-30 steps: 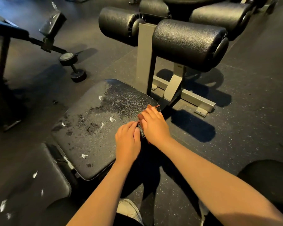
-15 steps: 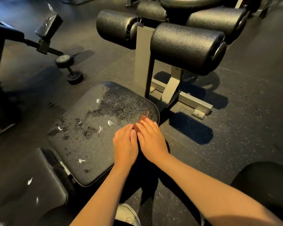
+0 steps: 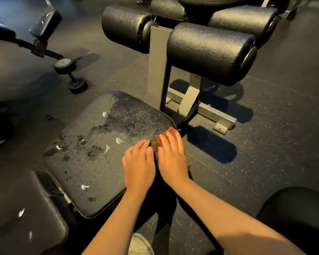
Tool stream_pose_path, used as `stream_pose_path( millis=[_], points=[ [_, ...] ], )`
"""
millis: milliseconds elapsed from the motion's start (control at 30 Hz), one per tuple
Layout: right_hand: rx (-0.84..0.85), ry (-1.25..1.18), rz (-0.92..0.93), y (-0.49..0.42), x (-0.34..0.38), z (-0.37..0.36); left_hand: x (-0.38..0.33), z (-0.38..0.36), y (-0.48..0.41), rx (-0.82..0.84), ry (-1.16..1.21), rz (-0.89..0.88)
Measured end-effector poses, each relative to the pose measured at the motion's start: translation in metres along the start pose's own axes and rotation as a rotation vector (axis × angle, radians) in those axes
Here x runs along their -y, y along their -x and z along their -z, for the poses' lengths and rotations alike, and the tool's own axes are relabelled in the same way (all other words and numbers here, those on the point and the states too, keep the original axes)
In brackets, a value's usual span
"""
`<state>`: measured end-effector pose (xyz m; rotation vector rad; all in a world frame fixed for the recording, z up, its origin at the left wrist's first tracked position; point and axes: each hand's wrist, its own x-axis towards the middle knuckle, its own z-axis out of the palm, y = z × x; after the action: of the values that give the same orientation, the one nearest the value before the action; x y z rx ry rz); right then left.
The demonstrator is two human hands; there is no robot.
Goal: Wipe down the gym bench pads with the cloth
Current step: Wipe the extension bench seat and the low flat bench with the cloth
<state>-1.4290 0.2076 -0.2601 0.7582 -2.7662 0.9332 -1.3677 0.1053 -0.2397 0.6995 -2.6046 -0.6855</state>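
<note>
still right hand [image 3: 171, 159] on cloth [image 3: 170, 131]

Legible text: none found on any surface
Seat pad [image 3: 103, 159]: white curved marks only, no lettering among them
Roller pad [image 3: 210, 52]: plain grained covering, no brand readable
Steel upright [image 3: 157, 67]: grey paint, no label readable
Bracket [image 3: 191, 94] under the roller pad: small dark spot near its top, too small to read
Round end cap [image 3: 64, 62] on the floor at left: pale disc, any marking blurred
</note>
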Motion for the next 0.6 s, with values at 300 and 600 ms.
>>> stream_pose_path(
  millis=[300, 600],
  points=[
    [0.071, -0.213, -0.230, -0.080, -0.015, 0.019, -0.001, -0.002, -0.012, -0.018, -0.004, -0.020],
    [0.060, -0.009, -0.250, -0.012, 0.001, 0.014, -0.002, 0.000, -0.006, -0.019, 0.010, -0.054]
  ],
)
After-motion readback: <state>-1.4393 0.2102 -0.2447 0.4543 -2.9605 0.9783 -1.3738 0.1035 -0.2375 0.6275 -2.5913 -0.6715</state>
